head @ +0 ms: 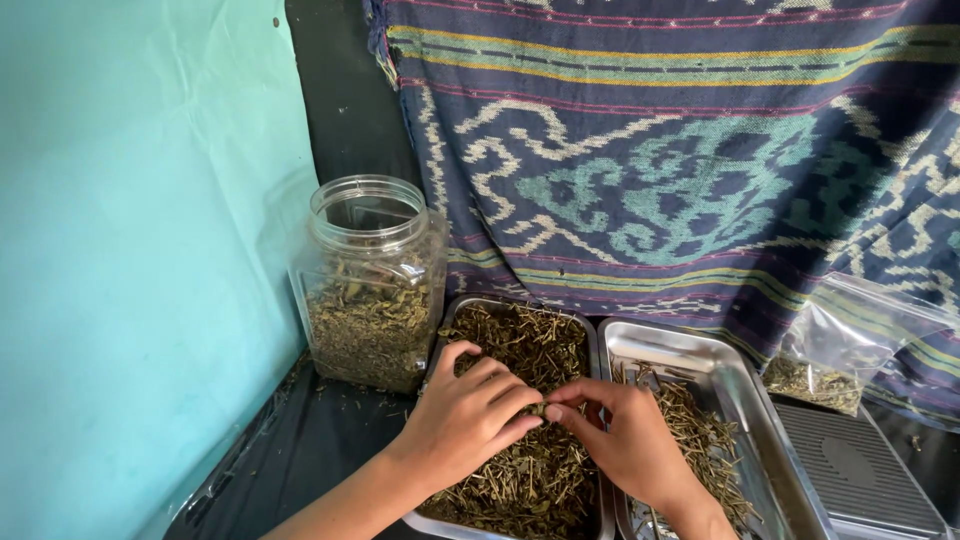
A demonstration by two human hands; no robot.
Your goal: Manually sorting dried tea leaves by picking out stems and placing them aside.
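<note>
My left hand (470, 415) and my right hand (625, 440) meet over a steel tray (590, 345) full of dried green-brown leaves and stems (525, 345). Both hands pinch a small bit of the dried herb between their fingertips at the middle. Beside it on the right lies a second steel tray (735, 385) holding a thinner heap of dried stems (700, 430) under my right wrist.
A clear plastic jar (368, 285) without a lid, half full of dried leaves, stands at the left against a turquoise wall (130, 250). A clear bag with some herb (830, 355) lies at right above a dark flat scale-like device (855, 465). A patterned woven cloth (680, 150) hangs behind.
</note>
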